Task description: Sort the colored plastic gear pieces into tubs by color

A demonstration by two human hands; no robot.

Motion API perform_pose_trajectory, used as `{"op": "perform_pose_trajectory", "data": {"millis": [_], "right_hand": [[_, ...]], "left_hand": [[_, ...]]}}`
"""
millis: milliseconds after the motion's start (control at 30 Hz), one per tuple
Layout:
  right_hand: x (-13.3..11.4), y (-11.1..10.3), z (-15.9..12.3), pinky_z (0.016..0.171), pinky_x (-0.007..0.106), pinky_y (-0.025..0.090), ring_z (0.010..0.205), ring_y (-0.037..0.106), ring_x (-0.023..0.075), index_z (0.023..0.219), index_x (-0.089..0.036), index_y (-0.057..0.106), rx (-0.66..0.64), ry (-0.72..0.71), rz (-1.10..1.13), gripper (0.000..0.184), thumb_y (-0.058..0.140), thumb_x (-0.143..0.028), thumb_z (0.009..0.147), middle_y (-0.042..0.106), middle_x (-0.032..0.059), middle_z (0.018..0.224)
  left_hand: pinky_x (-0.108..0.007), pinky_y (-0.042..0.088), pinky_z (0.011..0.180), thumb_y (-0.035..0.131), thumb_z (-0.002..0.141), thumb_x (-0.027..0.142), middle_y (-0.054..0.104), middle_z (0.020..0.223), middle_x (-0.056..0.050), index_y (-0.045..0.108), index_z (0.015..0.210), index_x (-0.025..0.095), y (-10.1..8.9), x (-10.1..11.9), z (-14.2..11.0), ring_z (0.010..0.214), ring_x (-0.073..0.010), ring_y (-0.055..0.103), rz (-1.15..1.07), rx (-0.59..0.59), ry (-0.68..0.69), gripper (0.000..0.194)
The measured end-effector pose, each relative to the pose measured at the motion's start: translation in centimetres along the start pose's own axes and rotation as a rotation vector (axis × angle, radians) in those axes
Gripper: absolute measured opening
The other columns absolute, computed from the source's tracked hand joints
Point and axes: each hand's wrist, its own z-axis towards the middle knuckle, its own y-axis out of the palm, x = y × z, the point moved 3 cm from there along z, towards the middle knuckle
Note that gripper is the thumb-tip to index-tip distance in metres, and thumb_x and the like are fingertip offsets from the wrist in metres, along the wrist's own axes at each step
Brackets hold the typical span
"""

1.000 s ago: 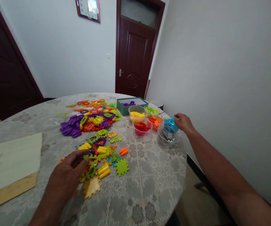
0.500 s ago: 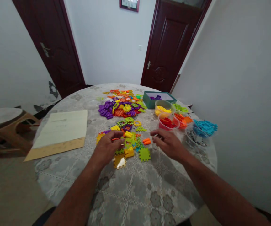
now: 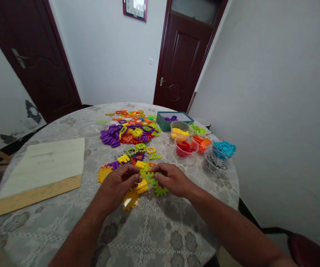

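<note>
The left hand (image 3: 123, 182) is held with fingers curled, the right hand (image 3: 173, 180) with fingers partly closed; whether either grips anything cannot be told. Green pieces (image 3: 148, 178) are located between the fingertips. A mixed pile (image 3: 135, 136) is located farther back. At right, red pieces (image 3: 186, 146), yellow pieces (image 3: 180, 132) and orange pieces (image 3: 202, 141) are contained in separate tubs. Grouping by colour is judged partly done; the mixed pile is left ungrouped.
</note>
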Motion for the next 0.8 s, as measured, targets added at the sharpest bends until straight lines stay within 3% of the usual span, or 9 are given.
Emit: {"op": "perform_pose_trajectory", "data": {"millis": [133, 267, 367, 467, 600, 800], "right_hand": [[0.0, -4.5, 0.4, 0.069, 0.027, 0.051, 0.074, 0.065, 0.0153, 0.114, -0.021, 0.074, 0.160, -0.051, -0.179, 0.023, 0.062, -0.029, 0.096, 0.074, 0.0014, 0.088], [0.5, -13.8, 2.6, 0.091, 0.033, 0.052, 0.097, 0.070, 0.0199, 0.117, -0.021, 0.075, 0.444, -0.126, -0.566, 0.026, 0.060, -0.027, 0.097, 0.078, 0.0072, 0.111], [2.6, -21.7, 5.4, 0.095, 0.030, 0.051, 0.103, 0.071, 0.0212, 0.119, -0.019, 0.077, 0.536, 0.072, -0.803, 0.030, 0.058, -0.022, 0.096, 0.078, 0.0092, 0.117], [5.4, -27.7, 8.1, 0.095, 0.029, 0.051, 0.108, 0.071, 0.0232, 0.122, -0.016, 0.078, 0.571, 0.336, -0.958, 0.035, 0.056, -0.017, 0.094, 0.077, 0.0127, 0.123], [8.2, -31.1, 10.5, 0.092, 0.031, 0.052, 0.108, 0.072, 0.0261, 0.118, -0.011, 0.080, 0.600, 0.447, -0.975, 0.036, 0.058, -0.014, 0.090, 0.077, 0.0181, 0.123], [9.6, -31.4, 11.9, 0.092, 0.030, 0.052, 0.106, 0.073, 0.0248, 0.121, -0.011, 0.079, 0.629, 0.483, -0.979, 0.041, 0.057, -0.010, 0.085, 0.077, 0.0185, 0.119]], "left_hand": [[-0.031, 0.058, 0.072, 0.069, 0.083, 0.053, 0.078, 0.088, -0.003, 0.073, 0.099, 0.021, -0.7, 0.1, 0.1, 0.079, -0.0214, 0.073, 0.008, 0.088, -0.024, 0.035], [-0.032, 0.058, 0.071, 0.068, 0.081, 0.056, 0.079, 0.088, -0.003, 0.073, 0.101, 0.021, -1.8, -0.3, 0.0, 0.077, -0.0222, 0.074, 0.052, 0.190, -0.044, 0.040], [-0.032, 0.059, 0.073, 0.066, 0.083, 0.057, 0.080, 0.089, -0.003, 0.073, 0.102, 0.022, -2.6, -0.7, -0.1, 0.079, -0.0230, 0.076, 0.104, 0.263, -0.054, 0.040], [-0.032, 0.060, 0.074, 0.064, 0.084, 0.057, 0.081, 0.091, -0.002, 0.073, 0.103, 0.024, -3.6, -0.9, -0.2, 0.081, -0.0237, 0.077, 0.156, 0.337, -0.068, 0.040], [-0.032, 0.061, 0.077, 0.063, 0.084, 0.059, 0.081, 0.091, -0.001, 0.072, 0.106, 0.026, -4.8, -1.2, -0.1, 0.086, -0.0243, 0.079, 0.178, 0.401, -0.118, 0.040], [-0.032, 0.061, 0.076, 0.061, 0.085, 0.058, 0.081, 0.091, -0.001, 0.071, 0.105, 0.027, -6.1, -1.4, 0.0, 0.086, -0.0246, 0.078, 0.265, 0.451, -0.158, 0.038]]}}
